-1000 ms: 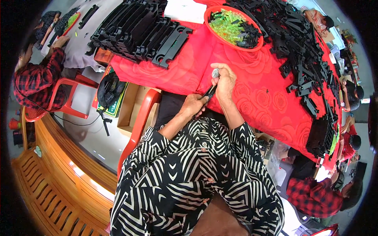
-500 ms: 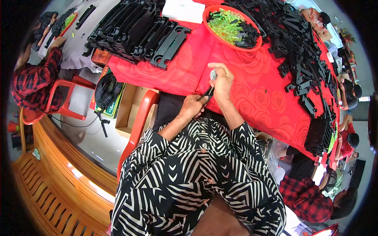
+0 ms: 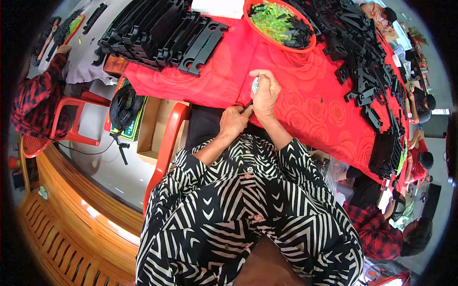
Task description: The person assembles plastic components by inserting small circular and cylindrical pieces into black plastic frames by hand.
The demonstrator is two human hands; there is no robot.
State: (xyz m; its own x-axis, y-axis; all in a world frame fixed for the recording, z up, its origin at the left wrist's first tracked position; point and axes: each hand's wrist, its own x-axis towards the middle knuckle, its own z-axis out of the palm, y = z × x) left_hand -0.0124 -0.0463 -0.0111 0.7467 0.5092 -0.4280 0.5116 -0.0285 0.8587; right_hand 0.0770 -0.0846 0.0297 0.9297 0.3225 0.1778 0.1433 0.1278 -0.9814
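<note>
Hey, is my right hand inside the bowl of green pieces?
No, the right hand grips a silvery object, well apart from the red bowl.

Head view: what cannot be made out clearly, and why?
In the head view:
Dark piece: mostly covered by the left grip and right grip.
Silvery object: partly hidden inside the right grip.
White sheet: cut off by the top edge.
Green pieces: overlapping, too small to count.

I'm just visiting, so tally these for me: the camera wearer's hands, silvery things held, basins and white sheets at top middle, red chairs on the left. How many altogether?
Wearer's hands, left hand and right hand: 2
Silvery thing in the right hand: 1
Orange-red basin: 1
White sheet: 1
Red chairs: 2
Total: 7
</note>
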